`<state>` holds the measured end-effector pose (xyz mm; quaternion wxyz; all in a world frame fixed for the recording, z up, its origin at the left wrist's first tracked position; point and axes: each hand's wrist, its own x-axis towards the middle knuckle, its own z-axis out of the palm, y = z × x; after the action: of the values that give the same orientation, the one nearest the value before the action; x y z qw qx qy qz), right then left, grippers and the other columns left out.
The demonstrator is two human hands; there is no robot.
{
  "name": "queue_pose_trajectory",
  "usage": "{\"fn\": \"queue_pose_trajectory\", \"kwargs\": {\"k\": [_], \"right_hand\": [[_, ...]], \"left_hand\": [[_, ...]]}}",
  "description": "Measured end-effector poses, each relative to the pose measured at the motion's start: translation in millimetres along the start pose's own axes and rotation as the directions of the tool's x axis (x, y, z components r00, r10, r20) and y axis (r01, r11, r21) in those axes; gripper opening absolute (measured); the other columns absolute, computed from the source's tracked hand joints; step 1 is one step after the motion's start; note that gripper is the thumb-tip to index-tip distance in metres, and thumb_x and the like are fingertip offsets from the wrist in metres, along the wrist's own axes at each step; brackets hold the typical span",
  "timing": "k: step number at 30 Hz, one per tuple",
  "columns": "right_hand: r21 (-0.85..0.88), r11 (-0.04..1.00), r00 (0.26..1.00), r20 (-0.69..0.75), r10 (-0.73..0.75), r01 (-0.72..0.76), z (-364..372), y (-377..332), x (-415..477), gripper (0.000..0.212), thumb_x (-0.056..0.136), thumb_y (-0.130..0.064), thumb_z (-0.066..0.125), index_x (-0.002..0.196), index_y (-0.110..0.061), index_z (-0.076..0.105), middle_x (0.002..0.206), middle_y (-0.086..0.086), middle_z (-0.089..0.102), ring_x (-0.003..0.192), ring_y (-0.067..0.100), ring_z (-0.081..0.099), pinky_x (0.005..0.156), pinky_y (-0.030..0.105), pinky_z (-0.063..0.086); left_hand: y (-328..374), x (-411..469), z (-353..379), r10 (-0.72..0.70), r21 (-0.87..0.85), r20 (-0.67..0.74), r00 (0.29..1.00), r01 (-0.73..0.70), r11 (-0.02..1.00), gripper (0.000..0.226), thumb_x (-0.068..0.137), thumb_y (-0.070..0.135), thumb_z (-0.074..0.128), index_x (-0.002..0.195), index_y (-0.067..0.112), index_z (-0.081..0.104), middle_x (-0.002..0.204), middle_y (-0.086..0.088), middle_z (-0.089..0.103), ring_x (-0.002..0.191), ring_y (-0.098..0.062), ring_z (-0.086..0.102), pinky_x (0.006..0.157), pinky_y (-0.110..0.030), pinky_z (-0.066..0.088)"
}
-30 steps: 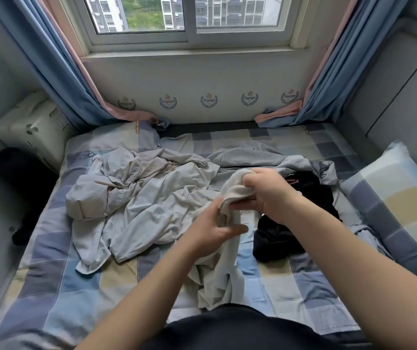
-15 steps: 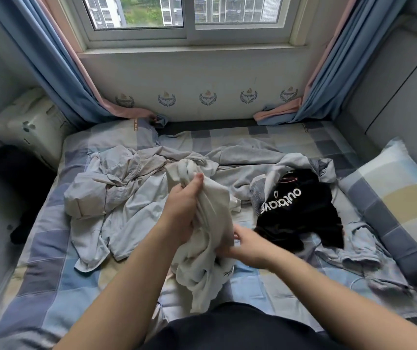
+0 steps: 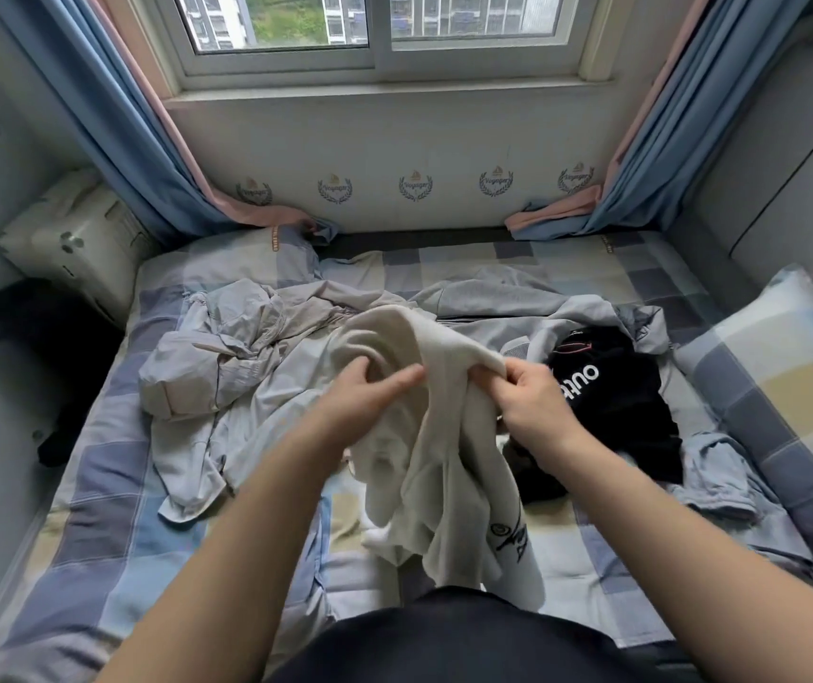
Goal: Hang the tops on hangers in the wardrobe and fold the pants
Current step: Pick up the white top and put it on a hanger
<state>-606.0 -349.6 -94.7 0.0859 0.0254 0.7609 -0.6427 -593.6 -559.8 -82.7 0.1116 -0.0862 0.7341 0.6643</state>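
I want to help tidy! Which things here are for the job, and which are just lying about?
For the job: cream garment, gripped by right hand, touched by left hand; pale blue shirt; grey garment; black garment.
Just lying about: checked pillow; curtains; cream box.

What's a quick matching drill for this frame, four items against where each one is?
1 cream top
2 black garment
3 checked pillow
4 grey shirt

A crumpled on the bed, left side
B held by left hand and right hand
C bed's right edge
D on the bed, just right of the right hand

Pairs: 1-B, 2-D, 3-C, 4-A
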Motion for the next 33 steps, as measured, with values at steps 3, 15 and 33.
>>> {"fn": "queue_pose_trajectory", "kwargs": {"k": [3, 15, 33], "right_hand": [[0.164, 0.986, 1.000, -0.008, 0.003, -0.002, 2, -33, 4, 0.024, 0.100, -0.019, 0.061, 0.085, -0.002, 0.069, 0.070, 0.009, 0.066, 0.062, 0.019, 0.064, 0.047, 0.031, 0.055], [-0.134, 0.989, 0.992, 0.121, -0.041, 0.057, -14, -4, -17, 0.053, 0.086, -0.012, 0.077, 0.132, -0.014, 0.053, 0.133, 0.003, 0.059, 0.122, 0.013, 0.056, 0.106, 0.027, 0.045], [-0.461, 0.883, 0.963, 0.267, 0.045, 0.087, -23, 72, -27, 0.035, 0.098, -0.032, 0.063, 0.067, -0.018, 0.059, 0.057, -0.011, 0.039, 0.058, 0.003, 0.035, 0.056, 0.027, 0.029]], "left_hand": [[-22, -15, 34, 0.069, 0.061, 0.155, 0.986, -0.080, 0.995, 0.042, 0.077, 0.032, 0.086, 0.112, 0.027, 0.065, 0.105, 0.012, 0.076, 0.100, -0.003, 0.071, 0.083, -0.024, 0.058], [-19, -15, 52, 0.045, -0.237, -0.167, 0.985, -0.084, 0.968, 0.021, 0.102, 0.025, 0.059, 0.097, 0.005, 0.065, 0.095, -0.021, 0.070, 0.087, -0.027, 0.062, 0.081, -0.046, 0.051], [-18, -1, -6, -0.141, -0.349, -0.229, 0.963, 0.054, 0.935, 0.031, 0.105, 0.030, 0.054, 0.108, 0.005, 0.071, 0.105, -0.018, 0.076, 0.104, -0.032, 0.071, 0.096, -0.044, 0.056]]}}
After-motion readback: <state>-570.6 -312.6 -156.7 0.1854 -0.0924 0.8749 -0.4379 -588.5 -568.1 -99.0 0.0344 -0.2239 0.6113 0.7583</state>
